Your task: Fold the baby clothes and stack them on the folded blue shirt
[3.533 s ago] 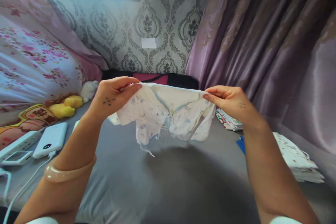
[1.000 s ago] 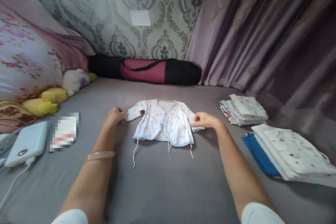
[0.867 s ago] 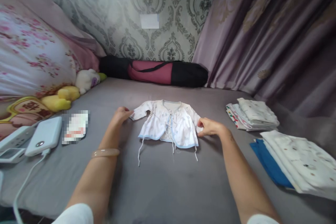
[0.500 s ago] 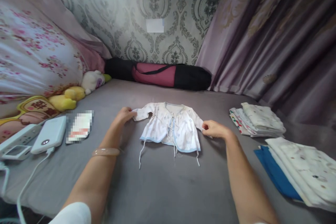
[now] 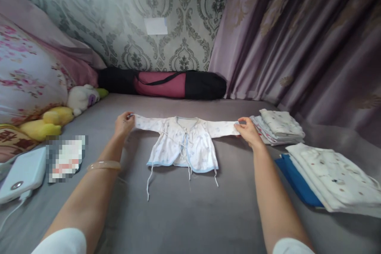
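Note:
A small white baby shirt point(image 5: 171, 147) with light-blue hem edging, a grey-trimmed neckline and tie strings lies spread on the grey bed sheet point(image 5: 190, 214). Both its sleeves are stretched out sideways. At the left cuff, my left hand point(image 5: 125, 124) pinches the sleeve end between thumb and fingers. The other cuff is gripped by my right hand point(image 5: 248, 130), thumb on top. Loose strings trail below the hem toward me.
To the right lie two stacks: smaller folded cloths point(image 5: 279, 125) and larger folded clothes point(image 5: 336, 174) with blue fabric. At left are a white power bank point(image 5: 25, 172), a blurred packet point(image 5: 67, 158) and plush toys point(image 5: 81, 99). A long black-and-maroon bag point(image 5: 162, 84) lies along the wall.
My hands have moved apart and slightly up, drawing both sleeves out straighter and nearly level. The view has shifted to the right.

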A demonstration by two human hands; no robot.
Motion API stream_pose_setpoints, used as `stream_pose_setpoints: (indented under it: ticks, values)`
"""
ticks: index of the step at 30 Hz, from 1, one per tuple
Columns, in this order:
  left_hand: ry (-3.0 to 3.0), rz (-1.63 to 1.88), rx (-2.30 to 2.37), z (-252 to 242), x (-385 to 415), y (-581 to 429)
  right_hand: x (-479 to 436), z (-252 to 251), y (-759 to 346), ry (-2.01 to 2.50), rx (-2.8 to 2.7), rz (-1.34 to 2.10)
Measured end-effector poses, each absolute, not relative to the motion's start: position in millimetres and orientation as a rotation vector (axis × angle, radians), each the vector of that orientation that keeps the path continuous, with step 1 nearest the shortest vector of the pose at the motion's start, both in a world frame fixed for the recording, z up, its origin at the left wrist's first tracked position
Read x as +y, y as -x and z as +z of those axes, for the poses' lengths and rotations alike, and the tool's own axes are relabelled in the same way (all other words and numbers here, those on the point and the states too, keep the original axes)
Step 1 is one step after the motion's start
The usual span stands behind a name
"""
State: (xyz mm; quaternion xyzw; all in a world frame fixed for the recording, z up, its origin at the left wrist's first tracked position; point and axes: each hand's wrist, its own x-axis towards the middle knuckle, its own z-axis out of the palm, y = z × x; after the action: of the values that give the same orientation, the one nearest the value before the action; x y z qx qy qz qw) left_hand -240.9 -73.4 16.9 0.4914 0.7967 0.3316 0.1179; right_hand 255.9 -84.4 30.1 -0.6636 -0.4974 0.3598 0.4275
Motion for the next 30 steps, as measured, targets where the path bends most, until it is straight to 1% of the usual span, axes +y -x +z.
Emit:
stream_pose_setpoints:
  ticks: [4,7,9,12,15,17,19,24,27,30]
  values:
    - [-1.472,0.866,2.492,11.9,-73.1,234.6,-80.5,17.0,-267.8,1.678,-1.372,0.813]
    - [-1.657,0.82,2.493,17.7,-78.0,208.9,-78.1,10.4,-274.7,1.743,-1.52,0.696]
    - [-1.9,0.759,2.267,23.8,-84.6,182.5,-76.9,8.2,-276.0,1.799,-1.577,0.616]
    - [-2.143,0.61,1.74,30.3,-100.2,139.5,-75.4,6.3,-274.4,1.872,-1.686,0.503]
    - [-2.233,0.43,1.484,29.8,-120.3,106.5,-73.9,2.8,-271.6,1.917,-1.794,0.343]
    - [-2.287,0.348,1.404,26.0,-133.4,93.9,-73.3,-2.4,-270.4,1.928,-1.849,0.237]
    - [-2.307,0.299,1.406,21.2,-144.7,88.2,-73.7,-9.7,-270.1,1.944,-1.902,0.17]
    - [-2.19,0.296,1.61,9.2,-164.4,90.1,-80.0,-18.4,-271.1,2.064,-2.0,0.061]
    - [-2.151,0.321,1.662,4.4,-172.3,89.6,-84.6,-0.1,-262.0,2.09,-1.939,-0.027]
    - [-2.125,0.349,1.727,4.3,-178.2,83.2,-92.5,29.3,-231.6,1.924,-1.918,0.101]
